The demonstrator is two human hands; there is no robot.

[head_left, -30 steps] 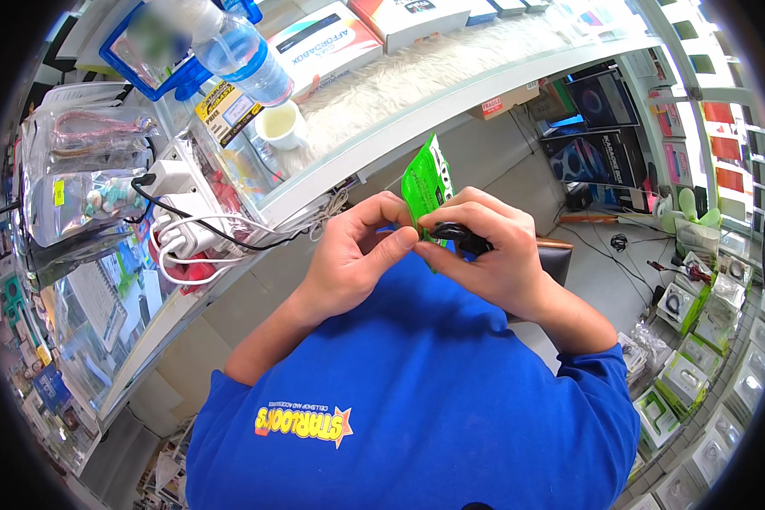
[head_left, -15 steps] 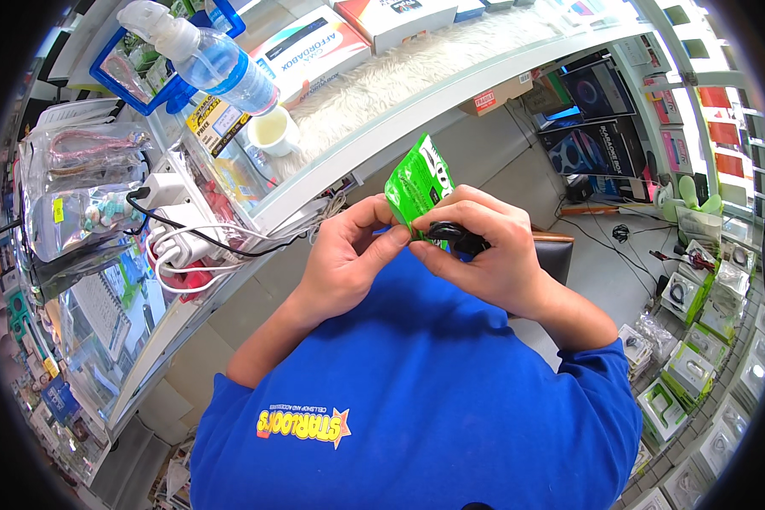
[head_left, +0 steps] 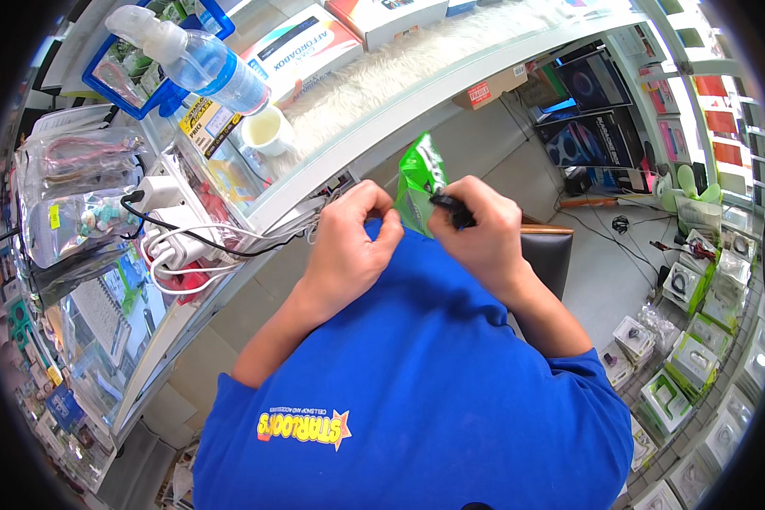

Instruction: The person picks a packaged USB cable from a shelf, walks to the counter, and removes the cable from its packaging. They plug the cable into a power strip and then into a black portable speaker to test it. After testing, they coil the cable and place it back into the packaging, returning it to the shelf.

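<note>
Between my hands stands a small green plastic packet (head_left: 420, 174) with white lettering; its lower part looks see-through. My right hand (head_left: 483, 234) is closed on the packet's right edge and also holds a black object (head_left: 456, 212), which looks like a coiled cable. My left hand (head_left: 348, 246) has its thumb and index finger pinched together close to the packet's left edge. Whether anything small is in that pinch is hidden. Both hands are up in front of my blue shirt.
A glass counter with a fluffy white cover (head_left: 391, 64) runs along the far side, bearing a spray bottle (head_left: 217, 72), a white cup (head_left: 268, 132) and boxes. White cables hang from a power strip (head_left: 174, 225) at left. A dark stool (head_left: 546, 259) stands right, near hanging packaged accessories (head_left: 688, 361).
My left fingers have come away from the packet's lower middle toward the left. The packet has turned, showing its clear part, and my right hand has turned with the black object.
</note>
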